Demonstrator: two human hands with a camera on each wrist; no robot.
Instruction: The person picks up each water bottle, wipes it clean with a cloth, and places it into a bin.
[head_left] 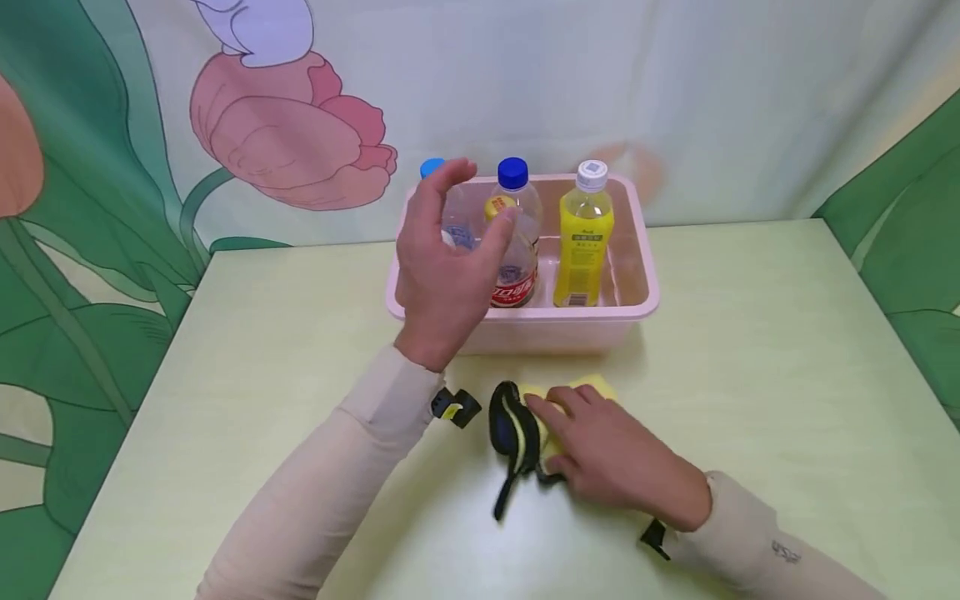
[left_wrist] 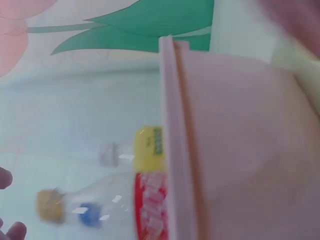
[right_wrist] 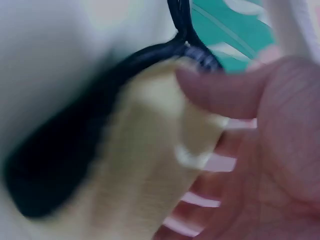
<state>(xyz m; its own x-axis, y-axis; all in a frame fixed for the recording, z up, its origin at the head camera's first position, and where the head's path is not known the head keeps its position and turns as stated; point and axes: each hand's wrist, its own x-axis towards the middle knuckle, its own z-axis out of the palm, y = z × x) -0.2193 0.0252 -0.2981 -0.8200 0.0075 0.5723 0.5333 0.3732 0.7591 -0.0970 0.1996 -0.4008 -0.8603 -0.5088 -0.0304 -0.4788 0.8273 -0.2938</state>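
My left hand (head_left: 450, 275) is raised over the left part of a pink plastic bin (head_left: 540, 333). Its fingers and thumb are spread apart, with nothing visibly gripped. Close to that thumb stands a clear bottle with a red label (head_left: 514, 292) and an orange-yellow cap; the left wrist view shows fingertips (left_wrist: 16, 232) apart from its cap. My right hand (head_left: 618, 454) holds a soft yellow-and-black fabric article (right_wrist: 145, 130) on the table, its thumb on the yellow side and fingers behind. A dark flap with yellow trim and a strap (head_left: 513, 429) extends leftward. Its exact kind is unclear.
Inside the bin are also a bottle with a dark blue cap (head_left: 513, 173), a yellow-labelled bottle (head_left: 585, 250) with a white cap, and a light-blue-capped bottle (head_left: 432, 167) partly behind my left hand. A printed curtain (head_left: 525, 75) hangs behind the pale table (head_left: 765, 375).
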